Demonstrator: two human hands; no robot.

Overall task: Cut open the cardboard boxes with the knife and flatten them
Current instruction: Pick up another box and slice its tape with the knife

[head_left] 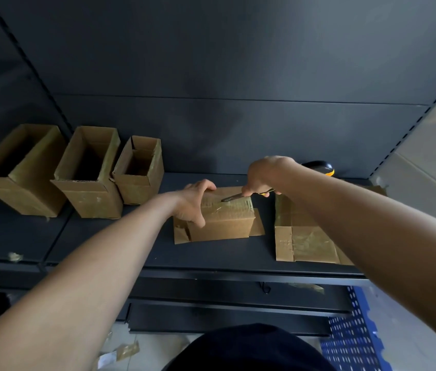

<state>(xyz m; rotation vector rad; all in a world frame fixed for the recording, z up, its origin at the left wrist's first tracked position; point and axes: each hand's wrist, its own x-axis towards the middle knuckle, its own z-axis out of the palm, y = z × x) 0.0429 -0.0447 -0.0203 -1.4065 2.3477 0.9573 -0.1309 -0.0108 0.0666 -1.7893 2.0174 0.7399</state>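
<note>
One closed box (222, 223) lies at mid-shelf, long axis running left to right, taped face up, loose flaps splayed flat round its base.

Knife (234, 196): the blade tip sits on the tape near the middle of the top and points left. The right hand (265, 175) encloses the yellow handle, grip closed round it.

Left hand (194, 202): grip clamped over the box's left end, thumb down the front face, fingers over the rear top edge.

Critical relation: the blade points along the box's long axis toward the left hand, which lies just beside the tip. A leftward stroke would probably run at those fingers, so cutting rightward looks safer.

Three open boxes (88, 172) stand upright at the left of the shelf (104, 236). One flattened box (305, 242) lies at the right.

No print or label is legible.
</note>
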